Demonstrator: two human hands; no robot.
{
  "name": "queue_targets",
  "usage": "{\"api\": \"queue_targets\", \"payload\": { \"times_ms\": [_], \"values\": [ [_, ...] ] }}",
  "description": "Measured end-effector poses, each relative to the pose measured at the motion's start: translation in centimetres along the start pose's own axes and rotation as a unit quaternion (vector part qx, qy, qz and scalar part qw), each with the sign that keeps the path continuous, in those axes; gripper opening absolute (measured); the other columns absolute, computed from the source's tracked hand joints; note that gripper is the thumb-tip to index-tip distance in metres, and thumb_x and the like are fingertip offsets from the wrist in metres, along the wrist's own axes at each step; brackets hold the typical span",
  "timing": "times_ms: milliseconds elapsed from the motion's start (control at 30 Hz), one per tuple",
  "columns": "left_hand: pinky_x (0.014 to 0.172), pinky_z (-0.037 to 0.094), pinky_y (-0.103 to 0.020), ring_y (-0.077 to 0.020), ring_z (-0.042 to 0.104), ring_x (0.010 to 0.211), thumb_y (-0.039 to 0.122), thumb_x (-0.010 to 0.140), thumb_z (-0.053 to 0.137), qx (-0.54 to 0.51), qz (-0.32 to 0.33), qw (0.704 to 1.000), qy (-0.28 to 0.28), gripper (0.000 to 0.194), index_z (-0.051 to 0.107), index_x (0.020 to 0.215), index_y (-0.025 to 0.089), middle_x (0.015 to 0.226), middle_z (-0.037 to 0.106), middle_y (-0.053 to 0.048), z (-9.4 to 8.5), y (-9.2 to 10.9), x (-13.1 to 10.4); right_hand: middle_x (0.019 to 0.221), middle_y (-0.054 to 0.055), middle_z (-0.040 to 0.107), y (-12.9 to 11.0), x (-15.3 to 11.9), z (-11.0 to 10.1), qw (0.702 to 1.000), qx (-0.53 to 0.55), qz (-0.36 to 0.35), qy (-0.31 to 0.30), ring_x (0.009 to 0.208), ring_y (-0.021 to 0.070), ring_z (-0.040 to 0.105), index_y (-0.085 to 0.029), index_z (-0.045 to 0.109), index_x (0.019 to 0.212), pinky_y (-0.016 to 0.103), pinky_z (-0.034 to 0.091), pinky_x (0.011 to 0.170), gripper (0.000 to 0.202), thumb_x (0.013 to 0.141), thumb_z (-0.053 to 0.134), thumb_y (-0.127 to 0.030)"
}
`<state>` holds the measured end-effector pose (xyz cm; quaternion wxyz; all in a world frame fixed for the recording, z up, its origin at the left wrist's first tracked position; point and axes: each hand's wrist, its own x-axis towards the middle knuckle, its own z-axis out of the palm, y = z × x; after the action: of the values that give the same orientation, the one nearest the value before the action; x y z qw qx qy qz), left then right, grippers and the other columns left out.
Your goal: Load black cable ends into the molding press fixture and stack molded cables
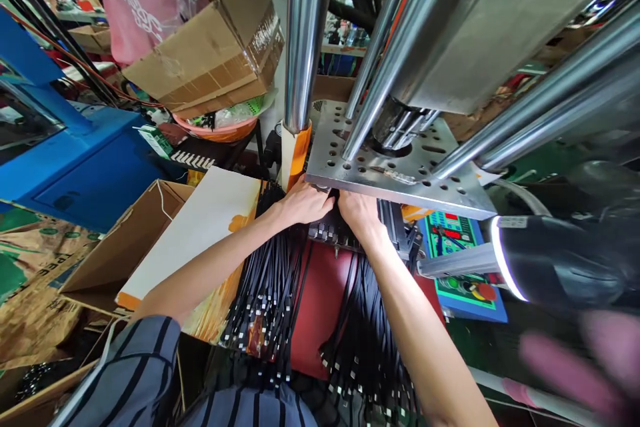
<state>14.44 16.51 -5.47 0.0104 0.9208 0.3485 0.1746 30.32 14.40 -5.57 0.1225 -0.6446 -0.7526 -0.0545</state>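
Observation:
Both hands reach in under the front edge of a drilled metal plate (395,180). My left hand (306,203) has its fingers curled at the left part of a dark metal block (334,230); what they touch is hidden. My right hand (359,209) rests at the block's right part, its fingertips hidden beneath the plate. Bundles of black cables with small metal connectors hang on either side, a left bundle (270,280) and a right bundle (373,327). Between them lies a red surface (323,307).
Steel columns (301,40) rise around the plate. At the right are a control panel (463,260) and a lamp (550,260) with a bright rim. A white board (195,227), an open carton (125,240) and a blue machine (90,167) stand left.

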Motion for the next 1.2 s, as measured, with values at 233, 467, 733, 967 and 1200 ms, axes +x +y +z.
{"api": "queue_targets", "payload": {
  "times_ms": [233,467,733,967,1200],
  "values": [
    [0.106,0.053,-0.046,-0.029,0.067,0.121,0.024,0.104,0.046,-0.047,-0.016,0.998,0.039,0.03,0.065,0.122,0.009,0.127,0.071,-0.019,-0.7,-0.2,-2.8,0.124,0.026,0.067,-1.0,-3.4,-2.9,0.999,0.026,-0.014,0.024,0.119,0.036,0.061,-0.004,0.063,0.131,0.05,0.047,0.103,0.047,0.09,0.04,-0.005],
    [0.087,0.059,-0.03,-0.0174,0.073,0.092,0.034,0.104,0.052,-0.376,-0.26,0.889,-0.009,0.022,0.067,0.113,0.02,0.106,0.075,-0.005,-4.9,7.5,-21.2,0.081,0.006,0.069,-13.1,-27.7,0.0,0.979,0.153,0.064,-0.122,0.052,0.0219,0.066,-0.02,0.054,0.102,0.03,0.04,0.046,0.008,0.095,0.053,-0.024],
    [0.096,0.058,-0.03,-0.0192,0.075,0.1,0.042,0.104,0.054,-0.521,-0.367,0.761,-0.12,0.027,0.069,0.115,0.023,0.108,0.078,-0.005,-6.6,13.0,-27.2,0.086,0.006,0.072,-15.1,-28.8,0.7,0.952,0.241,0.102,-0.159,0.064,0.0234,0.073,-0.021,0.049,0.101,0.029,0.039,0.053,0.009,0.098,0.044,-0.014],
    [0.106,0.055,-0.041,-0.0257,0.071,0.117,0.046,0.101,0.061,-0.555,-0.403,0.727,-0.038,0.04,0.063,0.135,0.024,0.134,0.07,-0.012,-5.8,14.1,-27.9,0.074,0.006,0.07,-15.2,-26.0,0.3,0.933,0.271,0.157,-0.178,0.062,0.0212,0.07,-0.019,0.052,0.091,0.026,0.033,0.054,0.015,0.102,0.042,-0.02],
    [0.083,0.06,-0.033,-0.019,0.074,0.084,0.046,0.091,0.076,-0.798,-0.433,0.42,0.016,0.05,0.066,0.127,0.015,0.095,0.076,-0.009,-2.5,16.1,-23.6,0.061,-0.004,0.058,-9.4,-30.0,-5.1,0.877,0.406,0.134,-0.221,0.054,0.0159,0.056,-0.023,0.061,0.088,0.025,0.034,0.052,0.019,0.1,0.055,-0.037]
  ]
}}
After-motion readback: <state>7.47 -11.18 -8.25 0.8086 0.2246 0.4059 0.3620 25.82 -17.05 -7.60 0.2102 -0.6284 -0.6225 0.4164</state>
